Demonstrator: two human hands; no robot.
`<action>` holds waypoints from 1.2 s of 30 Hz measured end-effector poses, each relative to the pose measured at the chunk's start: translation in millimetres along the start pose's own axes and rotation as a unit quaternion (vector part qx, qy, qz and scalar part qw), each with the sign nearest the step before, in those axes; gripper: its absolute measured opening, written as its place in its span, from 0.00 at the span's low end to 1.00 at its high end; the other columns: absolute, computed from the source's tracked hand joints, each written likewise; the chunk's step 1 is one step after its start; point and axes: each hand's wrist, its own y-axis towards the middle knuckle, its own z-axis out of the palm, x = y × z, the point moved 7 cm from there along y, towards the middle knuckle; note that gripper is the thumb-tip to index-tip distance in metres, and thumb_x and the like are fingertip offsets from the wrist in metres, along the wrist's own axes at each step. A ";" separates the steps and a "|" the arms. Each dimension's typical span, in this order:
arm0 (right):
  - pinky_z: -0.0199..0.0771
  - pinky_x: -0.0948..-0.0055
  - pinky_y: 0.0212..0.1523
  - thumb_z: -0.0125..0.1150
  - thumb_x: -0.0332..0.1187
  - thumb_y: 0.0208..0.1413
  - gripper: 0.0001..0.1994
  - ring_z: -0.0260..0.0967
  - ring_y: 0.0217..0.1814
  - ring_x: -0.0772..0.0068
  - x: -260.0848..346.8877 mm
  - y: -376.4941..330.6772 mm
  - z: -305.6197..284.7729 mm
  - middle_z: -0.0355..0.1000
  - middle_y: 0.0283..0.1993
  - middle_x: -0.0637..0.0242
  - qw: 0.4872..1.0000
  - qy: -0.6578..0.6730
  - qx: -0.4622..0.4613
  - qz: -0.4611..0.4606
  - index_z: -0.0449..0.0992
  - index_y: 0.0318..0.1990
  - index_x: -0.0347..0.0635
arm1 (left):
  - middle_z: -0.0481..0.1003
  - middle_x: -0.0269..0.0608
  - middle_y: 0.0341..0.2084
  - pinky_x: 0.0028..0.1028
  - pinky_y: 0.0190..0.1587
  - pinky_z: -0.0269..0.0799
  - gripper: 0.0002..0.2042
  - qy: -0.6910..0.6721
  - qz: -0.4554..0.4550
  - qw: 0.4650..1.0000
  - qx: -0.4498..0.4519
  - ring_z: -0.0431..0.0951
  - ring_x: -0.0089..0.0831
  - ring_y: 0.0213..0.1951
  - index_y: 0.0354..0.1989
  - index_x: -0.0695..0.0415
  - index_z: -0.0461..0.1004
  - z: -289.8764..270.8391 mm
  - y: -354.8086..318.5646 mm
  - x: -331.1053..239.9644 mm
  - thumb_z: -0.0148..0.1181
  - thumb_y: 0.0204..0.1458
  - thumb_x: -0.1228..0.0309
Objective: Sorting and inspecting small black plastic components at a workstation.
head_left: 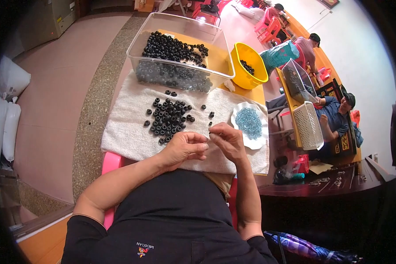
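My left hand [185, 148] and my right hand [227, 140] meet above a white towel, fingertips almost touching. Both have thumb and forefinger pinched together. A tiny dark spot shows at the right fingertips, too small to name; what the left pinch holds, if anything, is hidden. Just beyond my left hand lies a loose pile of small black ring-like parts with holes [168, 117]. A few single black parts [211, 115] lie in a short line beyond my right hand. Right of that hand, a white wavy-rimmed plate [254, 144] carries many tiny clear-blue pieces [249, 123].
A clear plastic bin [215, 78] of black parts stands at the towel's far edge. Beside it is a yellow basin [254, 81] holding more. On the right, other people sit near a table with a white perforated basket [308, 126]. White sacks [12, 132] stand far left.
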 end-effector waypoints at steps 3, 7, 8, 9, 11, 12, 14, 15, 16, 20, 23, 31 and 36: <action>0.74 0.76 0.44 0.65 0.28 0.56 0.06 0.75 0.42 0.74 9.7 -4.0 11.8 0.76 0.39 0.64 1.000 0.007 0.021 -0.006 0.79 0.39 0.35 | 0.76 0.35 0.36 0.27 0.43 0.80 0.13 -0.001 0.013 1.000 0.029 0.78 0.23 0.35 0.48 0.62 0.74 -1.3 3.6 4.2 0.62 0.57 0.72; 0.74 0.78 0.42 0.64 0.20 0.53 0.05 0.73 0.40 0.78 12.5 -5.8 10.2 0.74 0.38 0.64 0.999 -0.007 0.019 -0.029 0.78 0.38 0.32 | 0.77 0.36 0.37 0.27 0.43 0.80 0.13 0.009 0.020 0.999 0.032 0.78 0.22 0.36 0.49 0.62 0.74 -3.0 5.4 7.0 0.62 0.57 0.72; 0.75 0.78 0.43 0.64 0.20 0.53 0.05 0.74 0.40 0.78 13.0 -6.2 9.9 0.75 0.38 0.63 0.999 -0.008 0.023 -0.024 0.77 0.37 0.32 | 0.77 0.36 0.37 0.26 0.42 0.80 0.13 0.017 0.023 0.999 0.033 0.78 0.22 0.35 0.49 0.63 0.74 -3.9 6.0 7.9 0.61 0.57 0.72; 0.75 0.77 0.43 0.64 0.20 0.52 0.05 0.74 0.40 0.77 13.2 -6.4 10.0 0.75 0.37 0.63 0.999 -0.009 0.027 -0.020 0.77 0.37 0.32 | 0.77 0.36 0.37 0.26 0.42 0.79 0.13 0.026 0.027 0.999 0.034 0.78 0.22 0.35 0.49 0.63 0.74 -4.7 6.8 8.7 0.61 0.57 0.72; 0.75 0.78 0.43 0.64 0.20 0.52 0.05 0.74 0.40 0.78 13.1 -6.9 9.9 0.74 0.37 0.64 1.000 -0.007 0.026 -0.015 0.77 0.37 0.32 | 0.77 0.36 0.37 0.25 0.42 0.79 0.13 0.045 0.038 0.998 0.035 0.78 0.22 0.35 0.49 0.63 0.74 -5.9 8.7 10.3 0.61 0.58 0.73; 0.74 0.78 0.42 0.64 0.20 0.52 0.06 0.74 0.39 0.78 14.1 -6.7 10.3 0.74 0.37 0.64 1.000 -0.005 0.025 -0.010 0.78 0.38 0.32 | 0.77 0.36 0.36 0.25 0.41 0.79 0.12 0.064 0.050 0.996 0.037 0.78 0.22 0.35 0.49 0.63 0.74 -4.9 8.5 8.4 0.60 0.58 0.73; 0.74 0.79 0.42 0.64 0.20 0.53 0.06 0.73 0.40 0.78 21.0 -6.3 12.4 0.74 0.37 0.64 1.000 0.002 0.018 -0.007 0.78 0.38 0.32 | 0.77 0.36 0.36 0.25 0.41 0.78 0.12 0.062 0.050 0.996 0.034 0.78 0.22 0.35 0.48 0.64 0.74 -3.4 7.1 6.7 0.60 0.58 0.73; 0.73 0.79 0.42 0.63 0.20 0.53 0.06 0.73 0.40 0.78 24.7 -5.7 13.2 0.74 0.37 0.64 1.000 0.008 0.012 -0.004 0.77 0.39 0.32 | 0.77 0.36 0.35 0.25 0.41 0.78 0.12 0.059 0.050 0.996 0.031 0.78 0.22 0.34 0.48 0.64 0.74 -2.9 6.4 5.5 0.60 0.58 0.73; 0.73 0.79 0.42 0.63 0.20 0.53 0.06 0.73 0.40 0.78 26.3 -5.3 13.8 0.74 0.37 0.64 1.000 0.008 0.012 -0.004 0.77 0.39 0.32 | 0.77 0.36 0.35 0.25 0.41 0.78 0.12 0.059 0.050 0.997 0.031 0.78 0.22 0.34 0.48 0.64 0.74 -3.2 6.5 5.5 0.60 0.58 0.73; 0.72 0.80 0.42 0.62 0.20 0.55 0.07 0.72 0.43 0.77 35.9 -3.3 18.9 0.73 0.38 0.64 0.996 -0.069 0.025 -0.057 0.77 0.41 0.32 | 0.77 0.36 0.36 0.25 0.41 0.78 0.12 0.064 0.055 0.996 0.039 0.77 0.22 0.34 0.48 0.63 0.74 -3.0 6.9 4.6 0.59 0.58 0.73; 0.72 0.80 0.42 0.62 0.20 0.55 0.07 0.72 0.43 0.77 27.2 -4.3 20.4 0.73 0.39 0.64 0.997 -0.035 0.012 -0.073 0.77 0.41 0.32 | 0.77 0.35 0.37 0.25 0.42 0.78 0.12 0.053 0.051 0.996 0.045 0.77 0.22 0.35 0.49 0.63 0.74 -1.3 6.9 5.2 0.60 0.58 0.73; 0.73 0.79 0.42 0.65 0.20 0.53 0.06 0.73 0.41 0.76 20.1 -7.1 13.4 0.75 0.40 0.63 0.999 0.025 -0.004 -0.025 0.78 0.39 0.32 | 0.77 0.34 0.37 0.25 0.44 0.78 0.13 0.034 0.044 0.998 0.034 0.77 0.22 0.37 0.50 0.62 0.74 -3.6 5.6 4.8 0.60 0.58 0.72; 0.73 0.79 0.42 0.66 0.18 0.51 0.06 0.73 0.41 0.76 13.4 -7.6 11.9 0.76 0.39 0.62 0.998 0.062 -0.010 -0.019 0.79 0.38 0.32 | 0.77 0.34 0.38 0.25 0.44 0.78 0.12 0.030 0.045 0.998 0.024 0.78 0.22 0.37 0.49 0.62 0.74 -3.7 5.1 2.9 0.60 0.58 0.72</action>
